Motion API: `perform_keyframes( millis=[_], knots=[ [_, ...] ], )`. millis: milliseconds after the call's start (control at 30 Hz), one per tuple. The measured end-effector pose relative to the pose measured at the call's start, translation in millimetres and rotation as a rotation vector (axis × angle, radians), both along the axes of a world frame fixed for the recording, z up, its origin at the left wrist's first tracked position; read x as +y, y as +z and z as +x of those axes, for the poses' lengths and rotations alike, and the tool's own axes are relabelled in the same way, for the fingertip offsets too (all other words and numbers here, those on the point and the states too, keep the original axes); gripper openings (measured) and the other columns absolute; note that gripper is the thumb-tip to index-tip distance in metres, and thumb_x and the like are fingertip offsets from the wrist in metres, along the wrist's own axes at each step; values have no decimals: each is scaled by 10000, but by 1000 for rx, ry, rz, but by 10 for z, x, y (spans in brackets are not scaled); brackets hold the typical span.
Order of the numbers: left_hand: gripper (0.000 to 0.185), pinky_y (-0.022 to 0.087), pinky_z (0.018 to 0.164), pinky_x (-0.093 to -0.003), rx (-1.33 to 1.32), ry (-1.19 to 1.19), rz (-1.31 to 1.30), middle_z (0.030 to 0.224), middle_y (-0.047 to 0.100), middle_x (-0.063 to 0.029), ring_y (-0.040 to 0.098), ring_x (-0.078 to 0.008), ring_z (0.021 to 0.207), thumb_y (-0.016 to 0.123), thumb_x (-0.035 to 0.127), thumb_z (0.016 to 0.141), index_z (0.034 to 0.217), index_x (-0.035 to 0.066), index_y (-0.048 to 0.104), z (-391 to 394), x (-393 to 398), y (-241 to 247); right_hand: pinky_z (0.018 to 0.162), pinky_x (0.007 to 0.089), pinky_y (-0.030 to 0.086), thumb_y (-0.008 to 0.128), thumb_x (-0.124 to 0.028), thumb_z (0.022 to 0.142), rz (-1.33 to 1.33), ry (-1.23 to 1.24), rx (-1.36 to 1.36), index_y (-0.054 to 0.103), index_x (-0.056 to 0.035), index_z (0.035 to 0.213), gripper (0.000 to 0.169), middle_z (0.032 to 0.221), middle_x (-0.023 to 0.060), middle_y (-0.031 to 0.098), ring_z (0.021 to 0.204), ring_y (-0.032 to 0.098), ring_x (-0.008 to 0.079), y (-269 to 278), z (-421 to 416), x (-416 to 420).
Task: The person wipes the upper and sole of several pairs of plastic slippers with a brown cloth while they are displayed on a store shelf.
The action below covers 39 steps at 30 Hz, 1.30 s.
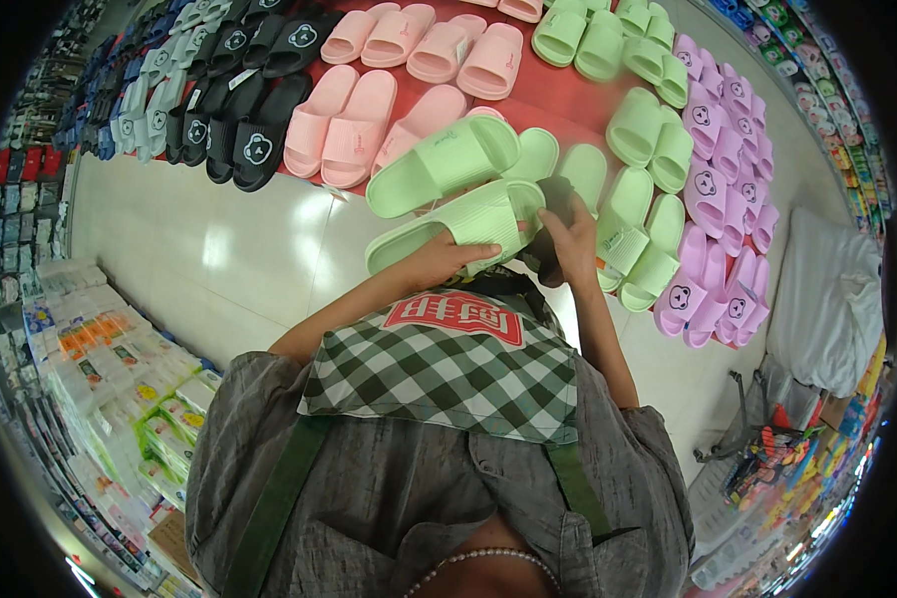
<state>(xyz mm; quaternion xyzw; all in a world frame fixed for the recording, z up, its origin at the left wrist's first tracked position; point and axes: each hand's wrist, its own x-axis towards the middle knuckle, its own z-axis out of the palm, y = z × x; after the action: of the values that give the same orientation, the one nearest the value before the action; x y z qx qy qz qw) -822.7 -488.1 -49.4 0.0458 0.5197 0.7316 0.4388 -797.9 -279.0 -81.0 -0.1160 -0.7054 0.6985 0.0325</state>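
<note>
My left hand (448,258) grips a light green slide slipper (486,217). Its thumb lies on top of the ribbed strap, and its fingers go inside under the strap. Just beyond is another green slipper (445,164) of the same kind, which overlaps the pink slippers behind it; what supports it is unclear. My right hand (572,235) holds a dark, flat, soft-looking item (552,239), perhaps a cloth, against the toe end of the gripped slipper. Part of that item is hidden by my fingers. A green-and-white checked apron (448,374) covers my front below both hands.
A red-covered display (546,97) carries rows of black slippers (261,142), pink slippers (359,127), green slippers (632,232) and purple slippers (706,187). Packaged paper goods (119,366) are stacked at left. At right are a grey-covered pile (830,299) and a shopping cart (755,448).
</note>
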Motion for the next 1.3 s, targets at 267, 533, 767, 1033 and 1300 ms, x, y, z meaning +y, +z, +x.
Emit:
perform_keyframes(
  millis=[267,533,767,1033,1300],
  knots=[
    [396,388,931,-286,230,-83,-175,1162,567,-48,494,-146,1071,593,166,884,1240,17,502,85,-16,-304,723,248,399,568,-160,889,241,-85,66,569,37,945,204,807,56,538,763,503,139,157,5,92],
    [425,395,927,-293,314,-66,-215,1173,552,-54,495,-155,1071,606,150,877,1259,18,477,131,-5,-480,686,287,455,626,-169,835,332,170,-56,598,17,960,226,812,108,611,712,551,166,329,-71,-221],
    [454,390,937,-288,156,-46,-169,1199,545,-50,495,-149,1083,615,149,873,1281,24,462,130,-38,-403,708,281,468,600,-172,839,291,164,-111,600,25,1025,271,845,92,642,756,569,124,204,-146,-199],
    [446,392,937,-284,125,-33,-30,1191,551,-42,497,-142,1088,612,125,872,1279,17,465,87,-67,-470,718,271,465,584,-193,847,149,77,-128,602,22,1042,290,870,82,641,773,568,121,324,-157,-214],
    [415,386,939,-285,147,-143,-209,1170,555,-45,495,-151,1081,592,127,882,1271,38,478,51,-74,-371,746,283,469,600,-207,844,263,131,-84,591,15,1067,315,913,92,652,803,580,123,310,-118,-223]
  ],
)
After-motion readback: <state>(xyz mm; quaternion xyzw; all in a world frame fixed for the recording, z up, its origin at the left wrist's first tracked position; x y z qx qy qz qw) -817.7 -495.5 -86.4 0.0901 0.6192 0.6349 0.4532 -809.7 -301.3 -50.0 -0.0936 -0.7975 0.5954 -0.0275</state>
